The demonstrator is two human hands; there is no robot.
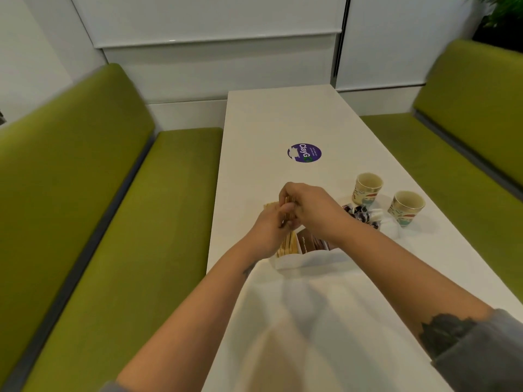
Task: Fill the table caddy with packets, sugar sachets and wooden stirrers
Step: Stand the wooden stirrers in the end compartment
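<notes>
A white table caddy (294, 261) stands on the white table (283, 123), under my hands. Tan packets (288, 247) fill its left compartment and brown packets (312, 244) sit to their right. Both hands meet just above the caddy. My left hand (271, 224) and my right hand (308, 205) together grip a bundle of wooden stirrers (288, 209), held roughly upright between the fingers. More tan items (270, 206) peek out behind my left hand. The caddy's far side is hidden by my hands.
Two patterned paper cups (368, 188) (406, 207) stand to the right. Dark and white small packets (360, 215) lie loose between the cups and my right wrist. A purple round sticker (304, 153) is on the table further back. Green benches (113, 222) flank the table.
</notes>
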